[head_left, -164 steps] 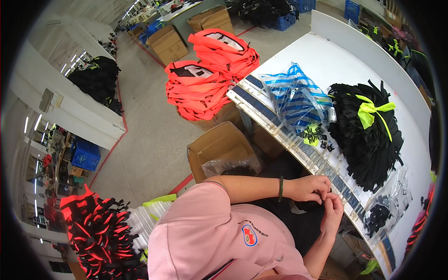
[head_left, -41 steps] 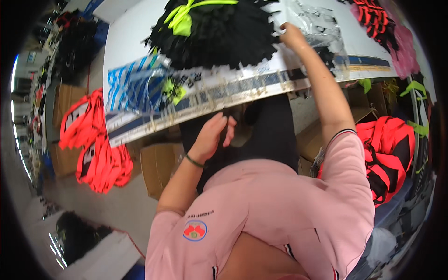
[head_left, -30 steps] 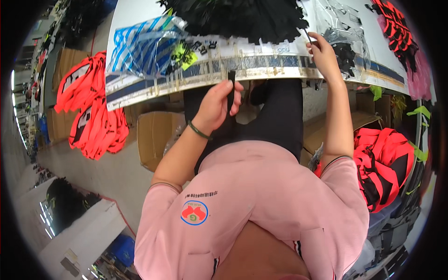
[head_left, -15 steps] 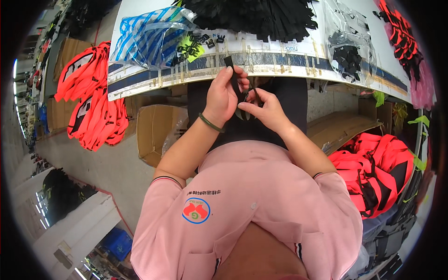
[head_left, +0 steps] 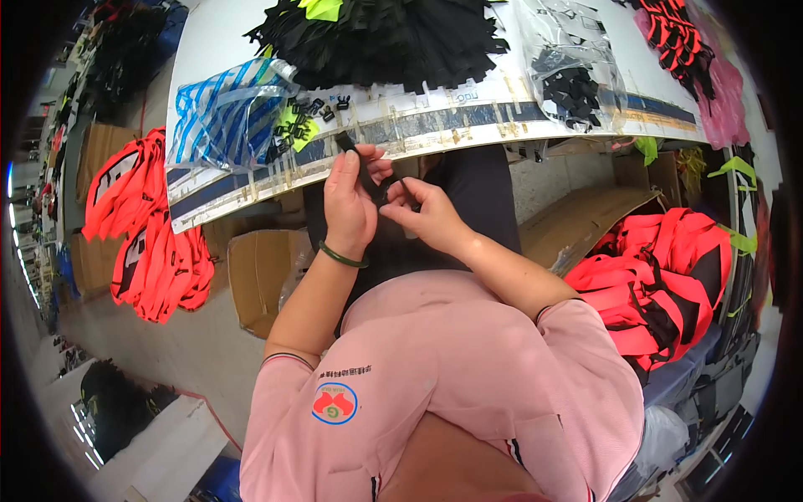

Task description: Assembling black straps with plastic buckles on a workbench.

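Black strap: one [head_left: 365,174], between the two hands, its top end standing above the left thumb and overlapping the table edge in view.
Left hand: one [head_left: 349,205], pinching the strap between thumb and fingers.
Right hand: one [head_left: 431,216], fingertips close together at the strap's lower part; whether they pinch it or a small dark piece, I cannot tell.
Slip risk: the strap could twist or drop, likely because the pinch takes in only a short stretch.
Buckles: several [head_left: 343,102], overlapping, too small to count, just beyond the grip; a sweeping wrist could scatter them.
Blue-striped bag: one [head_left: 219,117], left of the grip.
Strap pile: one [head_left: 376,46], beyond the grip, strips uncountable.
Clear bag: one [head_left: 577,71], right and beyond.
Orange-red bundles: two [head_left: 163,268], far left.
Orange-red heap: one [head_left: 661,280], right, nearer the body.
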`<state>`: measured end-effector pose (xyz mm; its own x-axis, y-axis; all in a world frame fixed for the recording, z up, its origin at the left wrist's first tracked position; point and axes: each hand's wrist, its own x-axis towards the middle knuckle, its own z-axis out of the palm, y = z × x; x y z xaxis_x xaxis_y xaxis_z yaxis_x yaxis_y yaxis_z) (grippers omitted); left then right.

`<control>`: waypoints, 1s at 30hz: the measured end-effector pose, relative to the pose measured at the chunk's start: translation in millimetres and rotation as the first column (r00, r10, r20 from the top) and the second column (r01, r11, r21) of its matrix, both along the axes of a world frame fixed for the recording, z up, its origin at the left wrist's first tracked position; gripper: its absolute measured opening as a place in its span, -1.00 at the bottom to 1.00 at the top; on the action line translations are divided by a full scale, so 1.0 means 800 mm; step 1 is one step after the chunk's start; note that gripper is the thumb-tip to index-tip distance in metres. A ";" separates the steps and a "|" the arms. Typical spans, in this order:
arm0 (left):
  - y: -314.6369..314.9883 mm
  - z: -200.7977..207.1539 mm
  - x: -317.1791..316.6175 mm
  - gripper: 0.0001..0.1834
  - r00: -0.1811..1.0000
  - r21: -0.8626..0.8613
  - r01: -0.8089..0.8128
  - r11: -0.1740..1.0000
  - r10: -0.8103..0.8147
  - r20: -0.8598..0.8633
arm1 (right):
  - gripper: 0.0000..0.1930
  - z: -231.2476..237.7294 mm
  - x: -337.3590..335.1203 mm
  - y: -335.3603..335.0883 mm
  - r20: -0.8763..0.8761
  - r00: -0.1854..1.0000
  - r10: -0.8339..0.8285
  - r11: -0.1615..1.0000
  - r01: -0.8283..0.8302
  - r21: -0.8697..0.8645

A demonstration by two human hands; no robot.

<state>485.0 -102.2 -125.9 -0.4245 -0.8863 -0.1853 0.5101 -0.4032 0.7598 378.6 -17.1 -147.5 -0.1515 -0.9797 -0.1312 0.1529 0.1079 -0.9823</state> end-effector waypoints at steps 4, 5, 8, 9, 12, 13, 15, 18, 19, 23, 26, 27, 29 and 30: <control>0.006 -0.001 -0.009 -0.73 0.999 -0.049 0.047 0.998 -0.046 0.016 | -0.87 -0.005 -0.002 -0.001 0.050 0.994 -0.098 0.995 0.097 0.025; 0.008 -0.001 -0.010 -0.72 0.998 -0.041 0.060 0.997 -0.060 0.013 | -0.90 -0.007 -0.001 -0.002 0.048 0.991 -0.127 0.992 0.127 0.006; 0.008 -0.007 -0.013 -0.71 0.996 0.014 0.089 0.996 -0.089 -0.003 | -0.90 -0.010 -0.003 -0.005 0.089 0.983 -0.158 0.987 0.159 -0.008; 0.007 -0.008 -0.015 -0.72 0.998 0.017 0.070 0.997 -0.070 -0.007 | -0.89 -0.010 -0.005 -0.004 0.114 0.982 -0.148 0.988 0.152 -0.022; -0.002 0.002 -0.012 -0.73 0.999 0.119 -0.009 0.993 0.004 0.045 | -0.89 0.000 -0.014 0.000 0.013 1.000 0.020 1.000 -0.019 -0.007; -0.008 -0.003 0.000 -0.73 0.999 0.107 0.031 0.994 -0.034 0.033 | -0.89 0.014 -0.021 0.001 0.022 0.993 0.113 0.994 -0.113 0.000; -0.022 -0.012 0.021 -0.72 0.997 0.107 0.072 0.992 -0.073 0.006 | -0.87 0.017 -0.050 0.000 -0.388 0.920 -0.059 0.975 -0.030 -0.220; -0.030 -0.011 0.043 -0.73 0.995 0.040 0.095 0.995 -0.096 0.022 | -0.85 0.025 -0.143 0.002 -0.563 0.644 -0.517 0.845 0.487 -0.219; -0.032 -0.012 0.052 -0.72 0.993 0.034 0.085 0.996 -0.088 0.077 | -0.84 0.031 -0.183 0.002 -0.483 0.565 -0.669 0.730 0.621 -0.286; -0.030 -0.013 0.050 -0.72 0.968 0.097 0.150 0.984 -0.166 0.186 | -0.81 -0.020 -0.360 0.053 -0.846 -0.067 -0.529 0.486 0.793 -0.367; -0.024 -0.023 0.046 -0.72 0.948 0.118 0.272 0.955 -0.287 0.135 | -0.72 -0.054 -0.400 0.062 -0.879 0.272 -0.391 0.618 0.786 -0.032; -0.020 -0.025 0.044 -0.72 0.944 0.130 0.275 0.953 -0.293 0.152 | -0.72 -0.063 -0.395 0.055 -0.885 0.263 -0.385 0.641 0.766 -0.052; -0.014 -0.023 0.036 -0.72 0.925 0.155 0.312 0.937 -0.337 0.176 | -0.71 -0.071 -0.372 0.038 -0.880 0.252 -0.402 0.672 0.734 -0.096; -0.011 -0.020 0.032 -0.72 0.912 0.162 0.335 0.928 -0.362 0.194 | -0.72 -0.072 -0.360 0.028 -0.879 0.244 -0.409 0.690 0.714 -0.123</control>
